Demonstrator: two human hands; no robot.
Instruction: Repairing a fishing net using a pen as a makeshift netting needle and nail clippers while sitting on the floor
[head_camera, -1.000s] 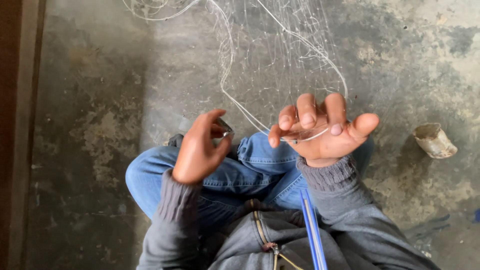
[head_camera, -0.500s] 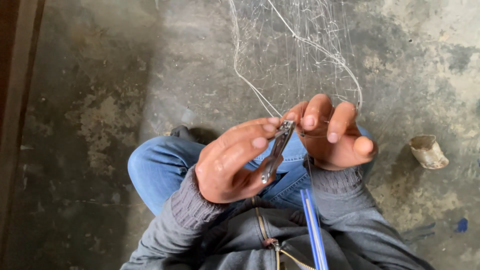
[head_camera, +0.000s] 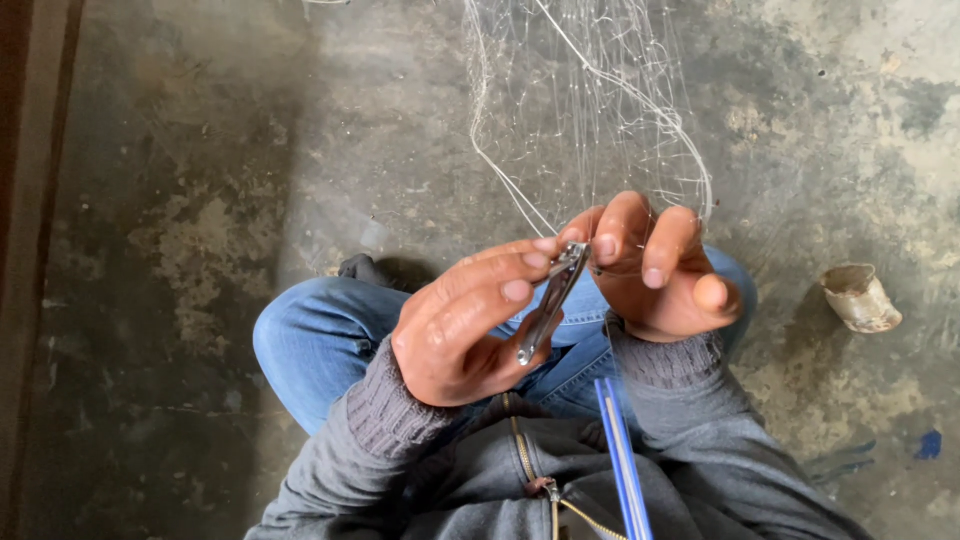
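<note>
Change since one second ago: the left hand (head_camera: 455, 335), then apart from the right and curled with nothing clearly shown in it, has been brought across to meet the right hand (head_camera: 655, 270); a small silver metal nail clipper (head_camera: 548, 303) is now presented at the line.
Meaning: a cut of the line at the pinch point is judged to be in hand.
Left hand fingers: closed around the clipper, thumb and forefinger pressed on its lever.
Right hand fingers: curled, fingertips pinching a thin strand of the fine white monofilament fishing net (head_camera: 590, 120).
Net location: stretched from the right hand toward the far side, spread over the stained grey concrete floor (head_camera: 200, 180).
Clipper head: set just beside the right forefinger; contact with the strand cannot be told.
Surroundings: blue denim jeans (head_camera: 320, 345) below the hands; blue plastic rod (head_camera: 622, 460) near the grey zipped jacket (head_camera: 480, 480); crumpled pale paper cup (head_camera: 860, 297) well apart at right.
Obstruction: loose mesh near the cut point.
</note>
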